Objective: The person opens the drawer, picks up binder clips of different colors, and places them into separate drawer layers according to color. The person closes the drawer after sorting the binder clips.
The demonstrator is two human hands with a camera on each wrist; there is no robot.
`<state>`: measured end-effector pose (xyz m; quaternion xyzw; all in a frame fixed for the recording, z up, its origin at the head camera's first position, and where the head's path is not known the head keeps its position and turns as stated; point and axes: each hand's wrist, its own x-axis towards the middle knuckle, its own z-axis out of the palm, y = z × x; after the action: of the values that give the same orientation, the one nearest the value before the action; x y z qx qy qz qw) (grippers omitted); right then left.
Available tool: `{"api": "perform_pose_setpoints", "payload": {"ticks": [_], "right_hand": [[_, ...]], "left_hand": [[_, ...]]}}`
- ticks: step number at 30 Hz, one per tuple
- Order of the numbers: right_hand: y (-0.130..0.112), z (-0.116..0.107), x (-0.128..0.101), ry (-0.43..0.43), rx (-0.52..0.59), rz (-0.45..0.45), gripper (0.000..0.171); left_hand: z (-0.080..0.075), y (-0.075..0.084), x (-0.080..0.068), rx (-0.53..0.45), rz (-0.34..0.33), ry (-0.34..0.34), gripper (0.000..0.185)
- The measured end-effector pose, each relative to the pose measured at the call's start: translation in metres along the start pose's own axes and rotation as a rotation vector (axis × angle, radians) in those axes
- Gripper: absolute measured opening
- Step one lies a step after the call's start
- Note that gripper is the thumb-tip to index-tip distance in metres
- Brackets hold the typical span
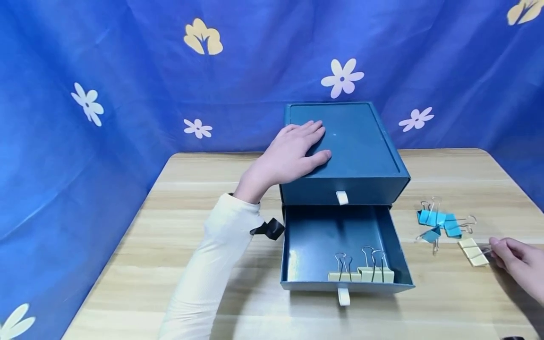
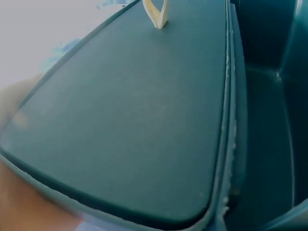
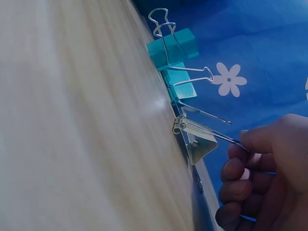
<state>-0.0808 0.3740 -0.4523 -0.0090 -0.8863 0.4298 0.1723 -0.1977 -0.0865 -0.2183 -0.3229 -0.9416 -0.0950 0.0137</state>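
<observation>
R hand (image 1: 516, 264) cut off at frame edge, L wrist view blurred at hand side

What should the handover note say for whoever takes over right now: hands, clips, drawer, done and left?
Left hand: flat on top of the dark blue drawer box, fingers straight.
Right hand: pinching the wire handle of a yellow binder clip on the wooden table, right of the box.
Lower drawer: pulled open, with yellow clips at its front wall, about three. Upper drawer shut.
Blue clips: about three, on the table beyond the pinched one.
Done: yellow clips in the drawer.
Left, probably: the pinched yellow clip; perhaps the blue ones; drawer is open.
</observation>
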Motion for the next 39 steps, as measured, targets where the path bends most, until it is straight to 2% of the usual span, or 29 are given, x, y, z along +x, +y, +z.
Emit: {"api": "perform_pose_setpoints", "payload": {"ticks": [7, 13, 16, 23, 26, 32, 39], "right_hand": [[0.009, 0.013, -0.004, 0.048, 0.118, -0.015, 0.043], [0.005, 0.008, -0.003, 0.1, 0.122, -0.093, 0.045], [-0.003, 0.006, -0.001, 0.086, 0.048, -0.104, 0.042], [-0.023, 0.001, -0.011, 0.049, -0.305, -0.04, 0.039], [-0.026, 0.0, -0.012, 0.047, -0.344, -0.036, 0.039], [-0.028, 0.002, -0.011, 0.053, -0.318, -0.068, 0.038], [-0.04, 0.004, -0.007, 0.08, -0.184, -0.132, 0.038]], "left_hand": [[-0.001, 0.002, -0.003, 0.022, 0.002, 0.008, 0.062], [-0.002, 0.002, -0.005, -0.012, 0.01, 0.026, 0.063], [-0.001, -0.001, -0.008, -0.031, 0.006, 0.042, 0.062], [0.001, -0.002, -0.008, -0.048, 0.028, 0.053, 0.061], [0.001, -0.002, -0.007, -0.047, 0.035, 0.065, 0.061], [0.001, -0.002, -0.004, -0.04, 0.035, 0.057, 0.061], [-0.001, -0.001, -0.004, -0.05, 0.03, 0.047, 0.061]]}}
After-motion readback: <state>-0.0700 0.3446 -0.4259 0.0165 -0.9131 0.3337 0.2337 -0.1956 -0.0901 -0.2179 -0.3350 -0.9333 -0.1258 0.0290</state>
